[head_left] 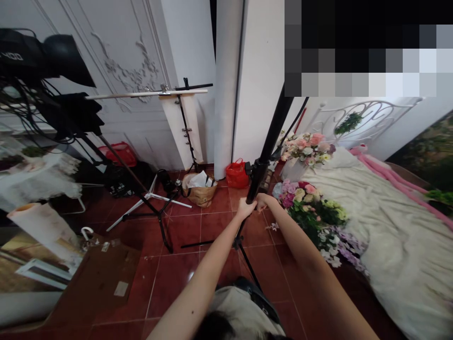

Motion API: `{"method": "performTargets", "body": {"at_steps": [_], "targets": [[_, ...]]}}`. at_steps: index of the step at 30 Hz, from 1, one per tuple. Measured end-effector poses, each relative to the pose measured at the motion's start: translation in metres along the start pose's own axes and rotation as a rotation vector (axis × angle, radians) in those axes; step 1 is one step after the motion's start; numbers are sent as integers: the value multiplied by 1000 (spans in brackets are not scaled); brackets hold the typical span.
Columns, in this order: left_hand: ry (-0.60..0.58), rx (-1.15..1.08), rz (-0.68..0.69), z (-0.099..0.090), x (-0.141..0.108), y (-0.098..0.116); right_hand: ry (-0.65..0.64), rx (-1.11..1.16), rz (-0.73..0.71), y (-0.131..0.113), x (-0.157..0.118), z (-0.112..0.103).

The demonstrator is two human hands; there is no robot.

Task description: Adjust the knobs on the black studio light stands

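"Two hands closed?"

"Yes, I see the left hand (pixel 246 208) and right hand (pixel 262 201) wrapped around the black stand pole (pixel 272 134), above the red tile floor (pixel 177 278), just beside a bouquet of flowers (pixel 311 212)."

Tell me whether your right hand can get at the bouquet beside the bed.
Probably yes. The right hand grips the black stand pole beside the left hand, and the bouquet lies just to its right, with nothing visible between them. It would likely have to let go of the pole first.
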State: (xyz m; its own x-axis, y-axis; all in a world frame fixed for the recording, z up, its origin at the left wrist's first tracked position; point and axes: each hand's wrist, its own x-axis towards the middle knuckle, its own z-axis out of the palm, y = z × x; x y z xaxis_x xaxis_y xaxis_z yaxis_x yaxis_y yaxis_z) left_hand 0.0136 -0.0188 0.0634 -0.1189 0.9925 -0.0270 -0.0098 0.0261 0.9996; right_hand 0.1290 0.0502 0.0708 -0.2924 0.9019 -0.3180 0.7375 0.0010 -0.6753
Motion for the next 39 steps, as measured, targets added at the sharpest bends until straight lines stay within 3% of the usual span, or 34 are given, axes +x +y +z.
{"method": "performTargets", "body": {"at_steps": [5, 10, 15, 27, 32, 35, 39], "targets": [[-23, 32, 4, -2, 0, -6, -94, 83, -3, 30, -23, 2], [5, 41, 25, 0, 4, -14, -70, 763, -32, 61, -46, 34], [-8, 18, -5, 1, 4, -15, 73, 1066, -55, 67, -49, 62], [-24, 43, 7, 0, 4, -19, 516, 1054, -147, 43, -53, 84], [-12, 64, -37, 2, 5, -19, 673, 993, 17, 22, -49, 78], [5, 116, -26, 2, 4, -19, 684, 981, 81, 14, -47, 70], [21, 228, -56, -1, 2, -13, 609, 985, 108, 5, -58, 70]]}}
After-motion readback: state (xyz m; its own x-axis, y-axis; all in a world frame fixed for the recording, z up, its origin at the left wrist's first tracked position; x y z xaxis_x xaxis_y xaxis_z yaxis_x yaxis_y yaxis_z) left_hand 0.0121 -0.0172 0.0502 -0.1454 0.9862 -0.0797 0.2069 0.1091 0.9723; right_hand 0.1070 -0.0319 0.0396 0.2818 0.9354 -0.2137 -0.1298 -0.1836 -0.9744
